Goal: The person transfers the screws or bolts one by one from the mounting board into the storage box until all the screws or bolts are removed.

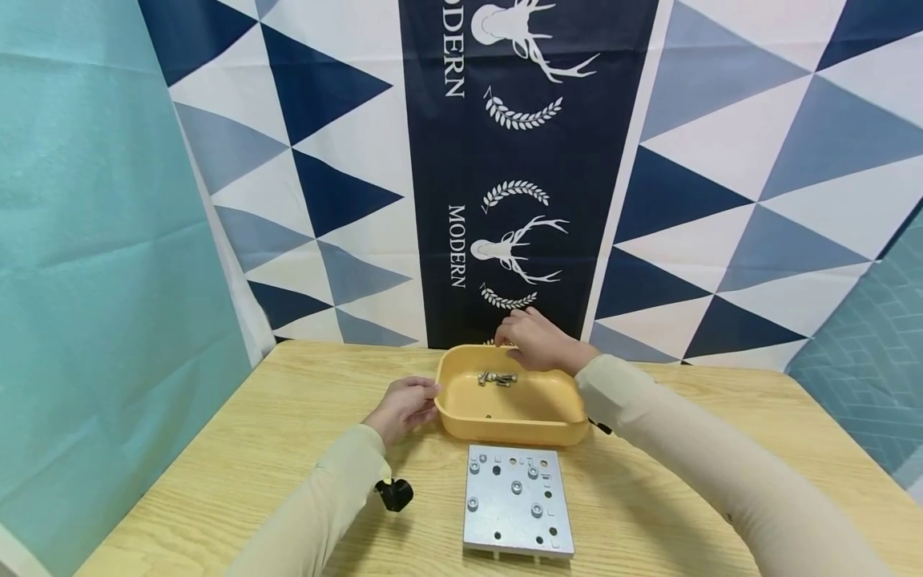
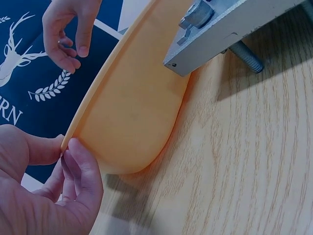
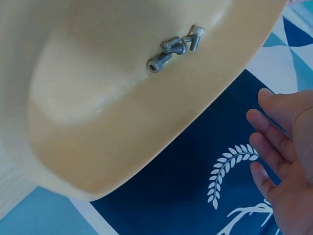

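Observation:
A yellow bin [image 1: 512, 431] stands on the table, with several metal bolts [image 1: 497, 378] lying in a small pile on its floor; the right wrist view shows the bolts [image 3: 176, 47] closer. My left hand [image 1: 409, 407] pinches the bin's left rim between thumb and fingers, as the left wrist view shows at the rim [image 2: 90, 93]. Above the bin's far edge is my right hand [image 1: 537, 340], its fingers relaxed and apart, holding nothing; in the right wrist view this hand [image 3: 288, 142] is beside the rim without touching it.
A silver metal plate [image 1: 515, 513] with several bolts and holes sits on the wooden table [image 1: 303, 433] just in front of the bin. Patterned cloth [image 1: 346, 168] hangs behind the table, and a teal sheet [image 1: 108, 264] hangs at the left.

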Tool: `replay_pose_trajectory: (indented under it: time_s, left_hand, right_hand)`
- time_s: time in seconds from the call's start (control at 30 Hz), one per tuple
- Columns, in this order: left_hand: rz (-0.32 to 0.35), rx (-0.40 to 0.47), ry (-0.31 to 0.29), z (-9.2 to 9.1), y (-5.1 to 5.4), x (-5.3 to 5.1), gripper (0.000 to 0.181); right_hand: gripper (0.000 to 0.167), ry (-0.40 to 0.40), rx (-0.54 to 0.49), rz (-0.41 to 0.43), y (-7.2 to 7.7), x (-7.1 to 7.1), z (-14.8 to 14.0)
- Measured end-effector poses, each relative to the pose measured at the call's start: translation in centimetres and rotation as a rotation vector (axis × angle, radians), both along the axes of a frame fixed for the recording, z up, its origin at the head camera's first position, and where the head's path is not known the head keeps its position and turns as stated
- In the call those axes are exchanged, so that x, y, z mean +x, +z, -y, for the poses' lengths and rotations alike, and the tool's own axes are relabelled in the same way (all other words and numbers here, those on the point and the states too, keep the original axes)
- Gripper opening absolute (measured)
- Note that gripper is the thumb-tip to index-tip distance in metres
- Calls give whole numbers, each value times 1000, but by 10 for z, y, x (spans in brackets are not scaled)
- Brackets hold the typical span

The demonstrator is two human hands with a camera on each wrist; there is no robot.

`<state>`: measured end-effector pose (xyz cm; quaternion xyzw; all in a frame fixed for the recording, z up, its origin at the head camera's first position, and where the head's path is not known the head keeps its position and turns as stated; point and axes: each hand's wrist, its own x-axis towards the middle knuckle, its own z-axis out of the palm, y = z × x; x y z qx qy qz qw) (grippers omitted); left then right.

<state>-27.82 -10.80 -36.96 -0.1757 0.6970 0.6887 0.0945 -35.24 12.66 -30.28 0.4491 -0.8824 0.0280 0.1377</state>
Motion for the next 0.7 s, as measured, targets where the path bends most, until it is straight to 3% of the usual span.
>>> replay_pose_trajectory:
  time_s: [0.3, 0.7]
  left_hand:
    - [1, 20, 0, 0, 0, 1, 21]
    - [14, 7, -3, -1, 3, 2, 23]
  right_hand:
    - [19, 32, 1, -24, -1, 16, -7]
    - [19, 102, -38, -29, -13, 52, -18]
